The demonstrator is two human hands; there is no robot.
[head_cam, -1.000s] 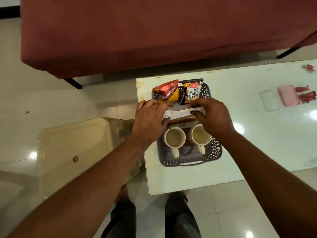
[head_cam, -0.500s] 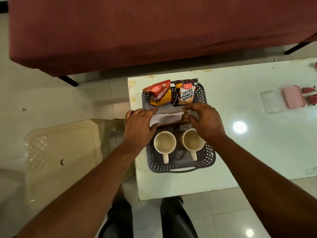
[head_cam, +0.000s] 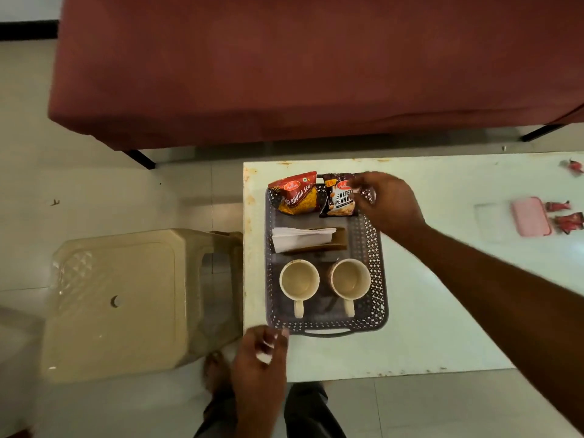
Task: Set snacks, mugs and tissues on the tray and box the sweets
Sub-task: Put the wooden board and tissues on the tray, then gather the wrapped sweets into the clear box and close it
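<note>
Dark perforated tray [head_cam: 377,248], centre of frame, on a pale table [head_cam: 442,311], is carrying:
- two snack packets, red [head_cam: 297,194] and dark [head_cam: 339,199], along its upper edge;
- tissues [head_cam: 300,239] lying mid-tray;
- two cream mugs [head_cam: 299,281] [head_cam: 350,279] standing below, handles pointing down-frame.

Right hand [head_cam: 387,200], fingers loosely spread, is hovering at the dark packet; contact unclear. Left hand [head_cam: 260,352] is hanging open, empty, below the tray's lower-left corner. Pink sweets box [head_cam: 531,216] is sitting at right.

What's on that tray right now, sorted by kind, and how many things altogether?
Snack packets: 2, one red, one dark
Mugs: 2, left and right
Tissue stacks: 1
Total: 5 on the tray
</note>
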